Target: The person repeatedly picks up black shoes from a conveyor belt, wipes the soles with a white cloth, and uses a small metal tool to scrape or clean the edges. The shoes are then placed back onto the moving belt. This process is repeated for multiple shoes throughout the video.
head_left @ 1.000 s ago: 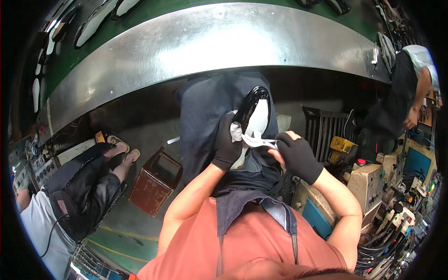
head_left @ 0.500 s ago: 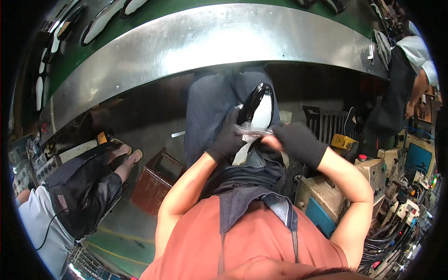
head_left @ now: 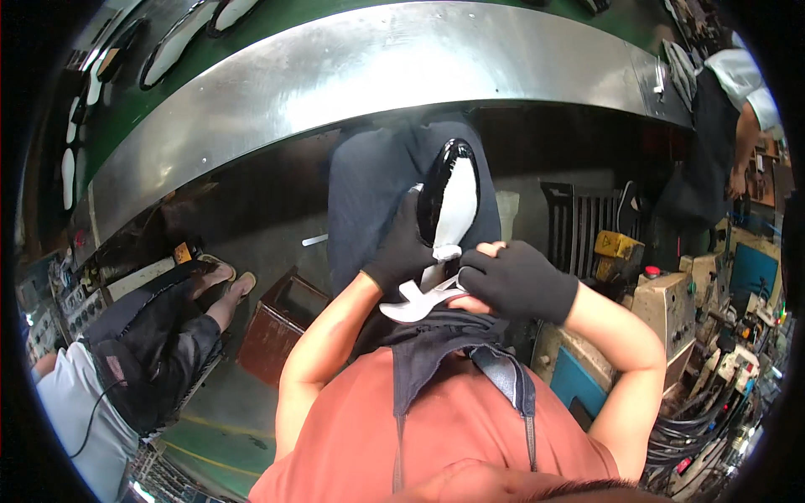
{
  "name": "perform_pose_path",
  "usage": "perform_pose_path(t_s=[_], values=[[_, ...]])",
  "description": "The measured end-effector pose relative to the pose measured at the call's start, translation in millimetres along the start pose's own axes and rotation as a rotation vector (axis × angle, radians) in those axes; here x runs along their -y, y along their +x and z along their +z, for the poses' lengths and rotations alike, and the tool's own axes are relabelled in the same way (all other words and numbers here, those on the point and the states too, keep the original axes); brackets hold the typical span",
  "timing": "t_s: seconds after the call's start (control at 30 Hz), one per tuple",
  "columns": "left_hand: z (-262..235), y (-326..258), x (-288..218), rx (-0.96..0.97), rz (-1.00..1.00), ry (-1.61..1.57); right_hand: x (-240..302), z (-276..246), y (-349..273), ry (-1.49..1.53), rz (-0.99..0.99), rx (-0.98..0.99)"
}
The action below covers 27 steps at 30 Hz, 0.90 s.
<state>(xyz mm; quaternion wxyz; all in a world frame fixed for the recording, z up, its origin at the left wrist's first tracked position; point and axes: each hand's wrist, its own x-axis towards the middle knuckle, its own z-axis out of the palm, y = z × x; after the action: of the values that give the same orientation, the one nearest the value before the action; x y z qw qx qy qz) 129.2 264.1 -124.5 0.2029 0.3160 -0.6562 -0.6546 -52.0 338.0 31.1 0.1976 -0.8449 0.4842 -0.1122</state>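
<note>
A shoe with a glossy black upper and a white underside [head_left: 458, 205] rests over my lap, underside up and toe pointing away from me. My left hand [head_left: 402, 254], in a dark fingerless glove, is closed around its left side near the narrow rear part. My right hand [head_left: 524, 281], gloved the same way, is closed at the right of the shoe's rear end. From its fingers a pale grey, branching strip-like piece [head_left: 412, 308] extends leftward over my apron; its kind I cannot make out. Whether it is joined to the shoe is unclear.
A metal-edged bench [head_left: 369, 63] curves across the front, with more shoes [head_left: 178, 46] on its green surface. A brown box [head_left: 281, 327] stands at left, near a seated person [head_left: 159, 352]. Machines [head_left: 654, 314] and cables crowd the right; another person [head_left: 729, 109] stands beyond.
The pale piece, earlier stretched across the shoe between both hands, now hangs toward my body from the right hand. My right hand has come lower and closer to me; the left still grips the shoe.
</note>
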Motion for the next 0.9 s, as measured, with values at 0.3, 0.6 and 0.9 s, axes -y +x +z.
perform_pose_path(t_s=[0.3, 0.6, 0.9], values=[[-3, -6, -36, 0.099, -0.102, -0.278, 3, 29, 8, -0.050, -0.051, 0.033], [-2, -2, 21, 0.018, 0.082, 0.157, -20, 57, -21, 0.063, 0.274, 0.064], [-16, 8, -5, 0.058, 0.040, -0.172, -13, 158, -48, 1.281, 1.319, -0.664]])
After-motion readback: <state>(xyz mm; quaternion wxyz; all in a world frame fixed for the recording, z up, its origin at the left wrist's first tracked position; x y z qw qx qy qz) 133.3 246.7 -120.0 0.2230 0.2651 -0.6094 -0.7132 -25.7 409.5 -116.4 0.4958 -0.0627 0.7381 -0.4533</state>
